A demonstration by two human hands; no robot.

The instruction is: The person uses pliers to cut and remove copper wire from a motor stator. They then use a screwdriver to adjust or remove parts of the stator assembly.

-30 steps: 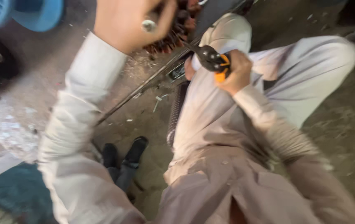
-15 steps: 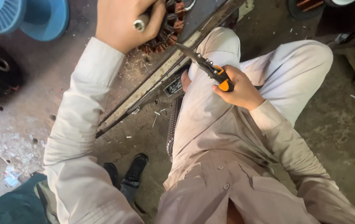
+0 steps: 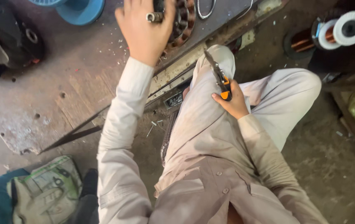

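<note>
Head view: the left hand (image 3: 146, 33) is clamped over a wound stator (image 3: 181, 18) at the far edge of the worktop (image 3: 53, 95), its grip closed around the coil body with a short metal shaft (image 3: 154, 17) poking up between the fingers. The right hand (image 3: 233, 101) rests on the thigh, its grip wrapped tight around the orange handles of a pair of pliers (image 3: 219, 76).

The pliers' long axis runs from the handles in the palm up and slightly left, the dark tip aimed at the worktop edge and the stator beyond it (tip not touching either, as far as I can tell). The tip hovers just over the trouser leg, so a slip could jab the knee. Driven carelessly into the stator, it could nick the copper windings. The stator sits close to the edge; a hard push might tip it off onto the floor.
</note>
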